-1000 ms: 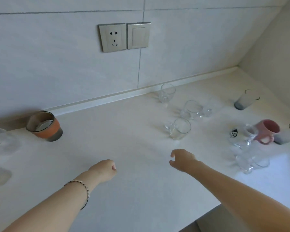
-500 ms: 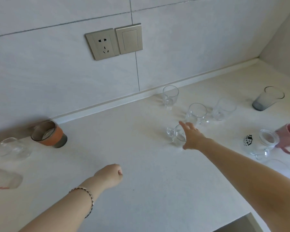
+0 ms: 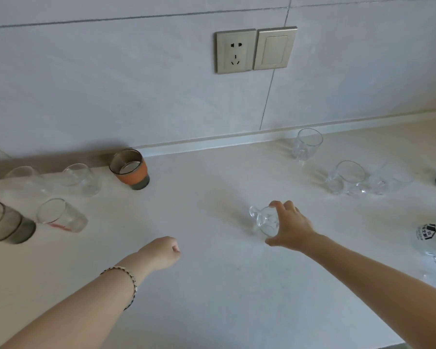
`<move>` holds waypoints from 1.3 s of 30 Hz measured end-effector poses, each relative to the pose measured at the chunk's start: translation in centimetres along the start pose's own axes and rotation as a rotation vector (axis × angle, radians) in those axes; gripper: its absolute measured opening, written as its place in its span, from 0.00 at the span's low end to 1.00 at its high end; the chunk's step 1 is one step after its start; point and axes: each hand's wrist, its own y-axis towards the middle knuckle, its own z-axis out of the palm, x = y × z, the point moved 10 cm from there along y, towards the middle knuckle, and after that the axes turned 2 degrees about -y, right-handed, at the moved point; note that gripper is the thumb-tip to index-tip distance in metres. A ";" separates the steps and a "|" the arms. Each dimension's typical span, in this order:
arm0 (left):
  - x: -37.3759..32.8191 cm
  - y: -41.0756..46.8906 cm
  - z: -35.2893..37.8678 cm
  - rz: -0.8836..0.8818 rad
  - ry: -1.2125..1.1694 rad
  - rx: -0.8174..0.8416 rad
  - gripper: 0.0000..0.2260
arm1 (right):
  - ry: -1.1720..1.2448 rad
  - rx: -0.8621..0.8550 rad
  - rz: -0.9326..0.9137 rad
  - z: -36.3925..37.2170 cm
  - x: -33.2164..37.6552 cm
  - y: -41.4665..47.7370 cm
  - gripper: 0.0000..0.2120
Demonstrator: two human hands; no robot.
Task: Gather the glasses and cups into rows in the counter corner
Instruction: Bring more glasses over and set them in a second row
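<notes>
Glasses [image 3: 68, 178] already crowd the bench's left end; right hand [image 3: 291, 226] has fingers clamped on a handled glass cup [image 3: 263, 219], left hand [image 3: 160, 250] fisted, several still scattered.

Right hand: my right hand [image 3: 288, 229] grips a small clear handled cup [image 3: 263, 220] from above, fingers curled over its rim, handle pointing left.
Left hand: my left hand [image 3: 161, 251] is a closed fist over the counter [image 3: 212, 285], holding nothing; a beaded bracelet [image 3: 129, 282] circles the wrist.
Left cluster: orange-banded cup [image 3: 130, 170] by the wall, two clear glasses [image 3: 82, 180] beside it, red-marked glass [image 3: 61, 217] and grey tumbler [image 3: 6, 222] nearer me.
Right group: three clear glasses [image 3: 347, 177] stand apart.
Wall: socket [image 3: 234, 51] beside switch [image 3: 275, 47].
</notes>
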 end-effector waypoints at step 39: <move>16.6 -1.3 -3.2 0.017 -0.040 0.007 0.13 | -0.089 0.408 0.112 12.7 21.5 1.1 0.21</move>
